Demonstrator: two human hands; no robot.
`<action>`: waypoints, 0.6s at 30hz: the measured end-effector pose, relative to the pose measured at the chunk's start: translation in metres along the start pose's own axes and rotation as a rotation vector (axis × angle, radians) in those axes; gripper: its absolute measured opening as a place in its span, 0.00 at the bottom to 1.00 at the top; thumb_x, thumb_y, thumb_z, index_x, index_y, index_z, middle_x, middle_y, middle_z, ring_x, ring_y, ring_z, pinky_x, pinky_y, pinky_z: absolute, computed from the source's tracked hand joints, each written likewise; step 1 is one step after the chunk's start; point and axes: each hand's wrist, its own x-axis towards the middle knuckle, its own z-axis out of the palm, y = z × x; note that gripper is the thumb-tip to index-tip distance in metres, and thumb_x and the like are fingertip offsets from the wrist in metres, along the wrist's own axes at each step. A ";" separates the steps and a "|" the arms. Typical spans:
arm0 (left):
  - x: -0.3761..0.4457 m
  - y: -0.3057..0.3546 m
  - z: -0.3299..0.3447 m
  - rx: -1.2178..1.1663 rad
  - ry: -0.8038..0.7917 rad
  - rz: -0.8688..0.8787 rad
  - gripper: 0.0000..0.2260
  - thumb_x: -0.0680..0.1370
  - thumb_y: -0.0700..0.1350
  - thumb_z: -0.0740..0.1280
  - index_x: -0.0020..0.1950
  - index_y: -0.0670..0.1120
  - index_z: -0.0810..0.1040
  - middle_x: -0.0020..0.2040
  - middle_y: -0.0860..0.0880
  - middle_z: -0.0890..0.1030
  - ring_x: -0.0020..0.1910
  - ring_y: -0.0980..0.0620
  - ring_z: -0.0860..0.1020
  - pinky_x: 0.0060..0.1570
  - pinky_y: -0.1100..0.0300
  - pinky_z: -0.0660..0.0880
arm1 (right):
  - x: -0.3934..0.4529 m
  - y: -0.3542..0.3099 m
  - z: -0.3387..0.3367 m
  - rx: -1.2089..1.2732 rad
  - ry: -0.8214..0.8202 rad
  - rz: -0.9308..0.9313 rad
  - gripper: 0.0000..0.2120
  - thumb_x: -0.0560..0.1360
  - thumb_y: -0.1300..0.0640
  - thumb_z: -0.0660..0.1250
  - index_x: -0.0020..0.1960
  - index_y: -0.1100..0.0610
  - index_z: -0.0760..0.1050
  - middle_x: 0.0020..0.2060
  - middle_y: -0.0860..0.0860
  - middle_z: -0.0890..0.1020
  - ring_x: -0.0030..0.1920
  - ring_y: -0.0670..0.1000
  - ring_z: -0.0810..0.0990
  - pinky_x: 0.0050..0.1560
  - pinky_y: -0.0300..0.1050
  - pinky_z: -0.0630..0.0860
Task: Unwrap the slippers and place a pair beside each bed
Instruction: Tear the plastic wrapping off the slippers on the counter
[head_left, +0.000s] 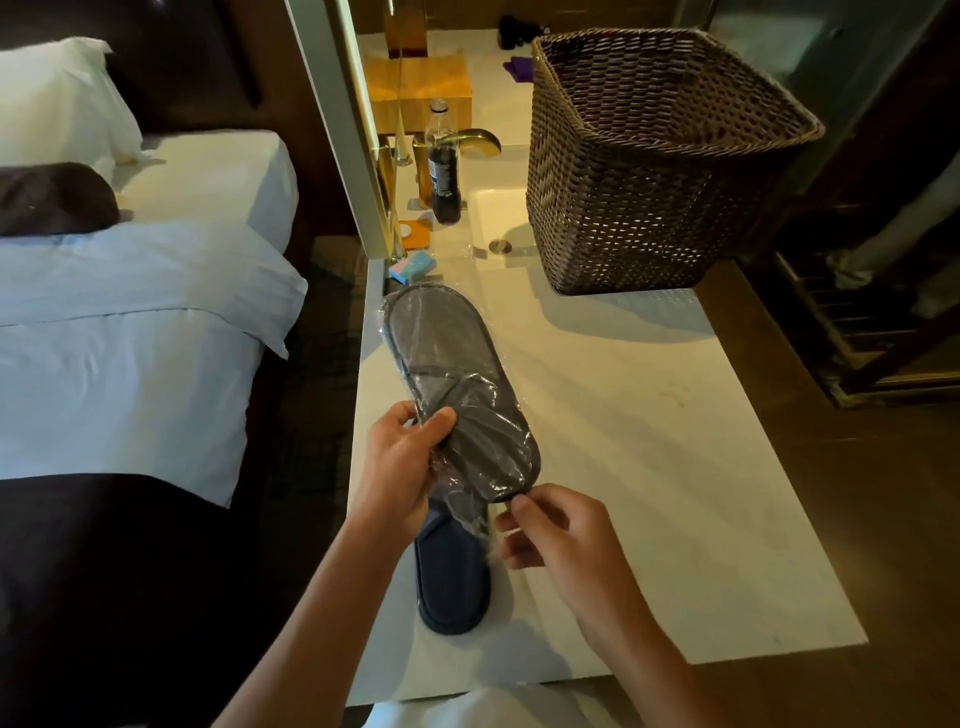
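A grey slipper pack (452, 384) in clear plastic wrap is held above the pale counter (649, 467). My left hand (402, 462) grips the pack's left edge near its lower end, thumb on top. My right hand (558, 535) pinches the loose plastic at the pack's near end. A dark blue unwrapped slipper (453, 582) lies flat on the counter below both hands, partly hidden by them. The bed (130, 322) with white linen lies to the left.
A tall woven basket (649, 166) stands at the counter's back right beside a sink (498, 228). A dark drink bottle (444, 166), a gold tap, a wooden box and a small blue packet (413, 266) crowd the back left. A mirror frame edges the counter's left side.
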 end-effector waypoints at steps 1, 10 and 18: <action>-0.001 -0.001 0.001 0.012 -0.007 0.001 0.06 0.79 0.39 0.68 0.55 0.39 0.76 0.41 0.44 0.87 0.43 0.45 0.87 0.37 0.55 0.83 | 0.001 -0.001 0.001 0.144 0.021 0.056 0.08 0.79 0.61 0.65 0.47 0.63 0.81 0.37 0.59 0.86 0.35 0.56 0.85 0.39 0.46 0.83; 0.009 -0.015 0.004 -0.020 0.014 -0.027 0.04 0.79 0.41 0.68 0.51 0.42 0.77 0.41 0.44 0.86 0.40 0.48 0.85 0.44 0.51 0.83 | 0.005 -0.004 0.008 0.192 0.156 0.067 0.06 0.76 0.63 0.69 0.42 0.65 0.79 0.24 0.50 0.78 0.25 0.48 0.73 0.25 0.42 0.69; 0.042 -0.004 0.017 -0.064 0.091 -0.071 0.12 0.78 0.46 0.70 0.56 0.40 0.78 0.48 0.43 0.85 0.45 0.48 0.85 0.45 0.53 0.84 | -0.008 0.008 -0.012 0.172 0.108 0.130 0.07 0.76 0.62 0.69 0.41 0.65 0.79 0.23 0.54 0.73 0.22 0.49 0.68 0.22 0.41 0.63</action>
